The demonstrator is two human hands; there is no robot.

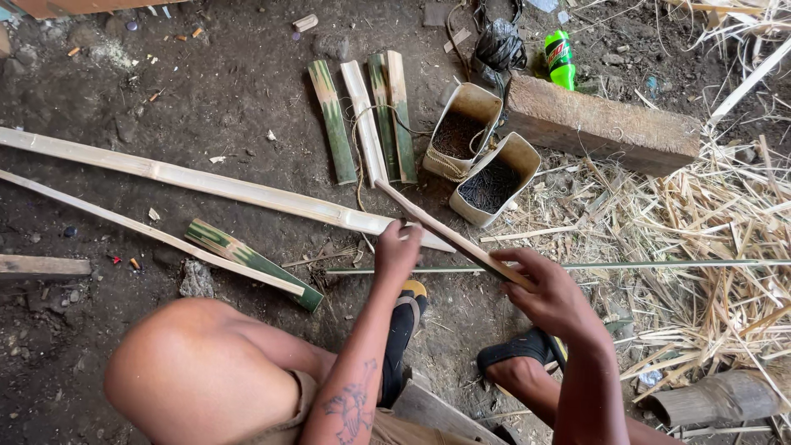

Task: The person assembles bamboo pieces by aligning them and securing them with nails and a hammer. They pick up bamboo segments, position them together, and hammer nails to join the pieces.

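While the person crouches over the dirt floor (247, 91), the left hand (397, 250) closes around a pale bamboo strip (428, 221) near its middle, and the right hand (550, 295) pinches the same strip at its lower end. The strip slants from the hands up toward four short split bamboo pieces (367, 119) lying side by side at the floor's far middle. Just right of these stand two cut plastic containers (486, 165) holding dark nails, touching a wooden block (601, 124). A green bottle (560, 59) lies behind the block. Long bamboo slats (165, 177) stretch toward the left edge. Straw (700, 231) covers the right side.
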